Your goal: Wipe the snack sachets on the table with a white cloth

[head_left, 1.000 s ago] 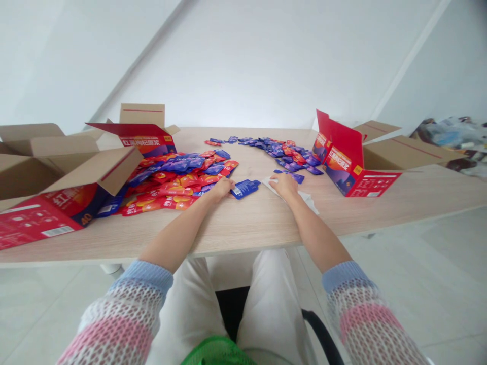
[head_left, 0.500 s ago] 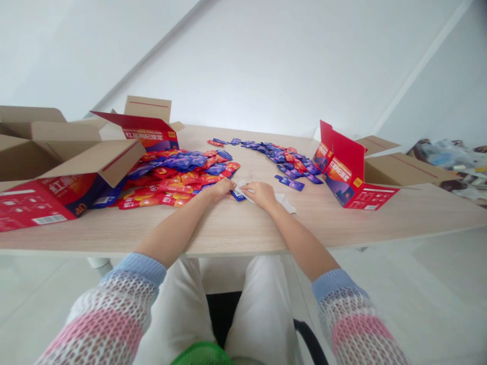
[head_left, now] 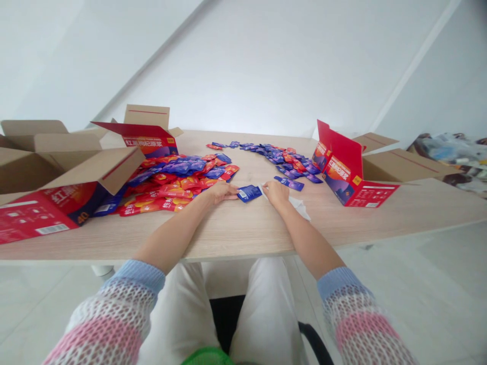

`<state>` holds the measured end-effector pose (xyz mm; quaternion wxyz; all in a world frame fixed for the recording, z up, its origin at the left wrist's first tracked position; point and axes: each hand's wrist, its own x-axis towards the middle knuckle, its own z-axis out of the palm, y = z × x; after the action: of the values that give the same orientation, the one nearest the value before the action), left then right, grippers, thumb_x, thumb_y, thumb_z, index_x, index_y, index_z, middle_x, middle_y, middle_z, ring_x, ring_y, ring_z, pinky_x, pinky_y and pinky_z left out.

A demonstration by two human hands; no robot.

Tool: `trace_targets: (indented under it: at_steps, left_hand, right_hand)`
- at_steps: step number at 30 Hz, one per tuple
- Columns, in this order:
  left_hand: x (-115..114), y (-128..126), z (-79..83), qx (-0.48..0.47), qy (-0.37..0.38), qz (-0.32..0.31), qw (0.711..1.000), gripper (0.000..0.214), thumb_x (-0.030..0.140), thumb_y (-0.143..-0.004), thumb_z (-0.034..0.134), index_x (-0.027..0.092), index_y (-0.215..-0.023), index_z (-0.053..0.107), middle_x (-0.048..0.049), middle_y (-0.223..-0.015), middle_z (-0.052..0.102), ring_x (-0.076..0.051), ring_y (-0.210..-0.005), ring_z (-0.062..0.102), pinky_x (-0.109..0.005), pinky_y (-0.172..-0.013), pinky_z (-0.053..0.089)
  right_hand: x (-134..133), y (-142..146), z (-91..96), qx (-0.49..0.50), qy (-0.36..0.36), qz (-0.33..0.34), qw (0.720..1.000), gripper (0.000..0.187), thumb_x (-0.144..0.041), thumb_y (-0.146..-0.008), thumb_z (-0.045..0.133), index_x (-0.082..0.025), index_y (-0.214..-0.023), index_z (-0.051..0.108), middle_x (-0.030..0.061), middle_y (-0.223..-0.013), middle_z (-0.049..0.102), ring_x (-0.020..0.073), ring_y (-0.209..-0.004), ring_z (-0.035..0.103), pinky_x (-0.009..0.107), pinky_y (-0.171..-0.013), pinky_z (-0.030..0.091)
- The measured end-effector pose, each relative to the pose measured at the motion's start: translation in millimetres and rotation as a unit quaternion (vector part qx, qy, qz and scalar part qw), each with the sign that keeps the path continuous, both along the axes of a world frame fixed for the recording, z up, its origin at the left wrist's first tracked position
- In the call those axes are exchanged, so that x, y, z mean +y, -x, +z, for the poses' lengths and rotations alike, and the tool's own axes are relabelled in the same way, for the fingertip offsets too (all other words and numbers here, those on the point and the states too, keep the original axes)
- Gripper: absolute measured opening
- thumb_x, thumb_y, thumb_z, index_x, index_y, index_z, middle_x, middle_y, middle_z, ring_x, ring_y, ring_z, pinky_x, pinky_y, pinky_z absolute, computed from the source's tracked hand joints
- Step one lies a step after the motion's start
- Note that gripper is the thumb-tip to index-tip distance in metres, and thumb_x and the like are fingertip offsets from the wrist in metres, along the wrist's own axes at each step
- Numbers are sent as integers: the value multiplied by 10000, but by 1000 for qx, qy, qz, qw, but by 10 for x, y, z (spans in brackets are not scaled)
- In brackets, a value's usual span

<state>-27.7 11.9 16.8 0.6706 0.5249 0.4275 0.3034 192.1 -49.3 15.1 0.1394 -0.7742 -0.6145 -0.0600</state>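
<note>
Between my hands lies a blue sachet (head_left: 250,193), its left end pinched in the fingers of my left hand (head_left: 220,192). My right hand (head_left: 276,192) is closed on a white tissue (head_left: 300,207), which trails out to the right under the wrist. The tissue's near edge touches or almost touches the sachet's right end. Left of my left hand, red and blue sachets (head_left: 178,177) lie in a heap. Just beyond my right hand a single purple sachet (head_left: 289,183) rests flat on the table.
More sachets (head_left: 281,154) spread in a band at the back right. An open red carton (head_left: 344,175) stands on the right, another (head_left: 150,143) behind the heap, and a large one (head_left: 41,213) at the left. Plastic bags (head_left: 452,149) pile up at far right.
My hands have moved apart, the right one shifting right with the tissue. The blue sachet, mostly covered before, now shows its whole face.
</note>
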Motion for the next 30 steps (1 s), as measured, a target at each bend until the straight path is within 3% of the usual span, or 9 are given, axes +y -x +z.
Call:
trace_targets:
  at_steps: [3, 8, 12, 14, 17, 19, 21, 25, 30]
  left_hand:
    - [-41, -30, -38, -19, -22, 49, 998, 224, 52, -581, 766, 108, -767, 654, -53, -761, 711, -130, -679, 670, -242, -704, 561]
    - [-202, -166, -114, 5, -152, 122, 981, 203, 124, -634, 737, 106, -829, 683, -34, -698, 694, -121, -599, 636, -223, -603, 534]
    - [-284, -209, -70, 51, -248, 157, 955, 255, 213, -713, 689, 98, -940, 686, -60, -778, 713, -159, -679, 658, -245, -636, 527]
    - [-302, -138, 1, 112, -334, 200, 914, 255, 259, -768, 635, 126, -978, 690, -62, -851, 721, -180, -767, 668, -259, -702, 519]
    - [-321, 69, 143, 251, -477, 250, 805, 267, 328, -841, 552, 204, -1029, 697, -58, -980, 712, -205, -931, 645, -282, -844, 463]
    - [-319, 221, 231, 328, -540, 250, 734, 286, 335, -878, 499, 223, -1061, 690, -74, -1036, 698, -221, -1002, 619, -304, -902, 414]
    - [-294, 341, 291, 379, -578, 236, 683, 310, 311, -905, 446, 224, -1092, 677, -93, -1087, 680, -238, -1037, 599, -336, -922, 380]
    - [-173, 421, 283, 438, -603, 196, 637, 355, 224, -911, 388, 216, -1161, 640, -133, -1183, 629, -267, -1094, 561, -392, -919, 352]
    - [-38, 318, 139, 535, -566, 167, 605, 335, 119, -860, 390, 109, -1020, 684, -205, -988, 670, -305, -1009, 590, -435, -933, 327]
  right_hand:
    - [-8, -40, 13, 14, 8, -23, 1000, 285, -412, -878, 501, -300, -1050, 698, 84, -1049, 688, 225, -986, 627, 317, -826, 454]
    - [-2, -115, 7, 32, 7, -41, 999, 275, -416, -867, 506, -315, -1035, 699, 80, -1049, 687, 238, -986, 630, 337, -819, 462]
    - [3, -150, -2, 42, 11, -42, 998, 283, -417, -866, 502, -322, -1055, 689, 78, -1065, 684, 242, -999, 629, 346, -813, 468]
    - [-4, -160, -1, 46, 11, -43, 998, 287, -423, -866, 501, -316, -1053, 691, 80, -1060, 686, 240, -1005, 627, 343, -813, 469]
    - [-22, -172, 7, 50, 16, -45, 998, 289, -423, -872, 493, -315, -1051, 693, 75, -1057, 688, 232, -1014, 622, 344, -827, 466]
    - [-34, -178, 14, 52, 21, -48, 997, 293, -428, -872, 492, -315, -1054, 692, 76, -1057, 688, 231, -1017, 620, 346, -835, 464]
    - [-46, -182, 21, 55, 22, -51, 997, 296, -428, -871, 496, -308, -1054, 694, 81, -1053, 687, 230, -1015, 619, 342, -841, 461]
    - [-67, -190, 26, 58, 17, -54, 997, 298, -413, -872, 497, -293, -1059, 696, 91, -1054, 683, 226, -1021, 614, 328, -845, 457]
    - [-83, -204, 23, 57, 14, -56, 997, 287, -398, -870, 497, -309, -1060, 693, 83, -1058, 681, 242, -1019, 616, 347, -831, 470]
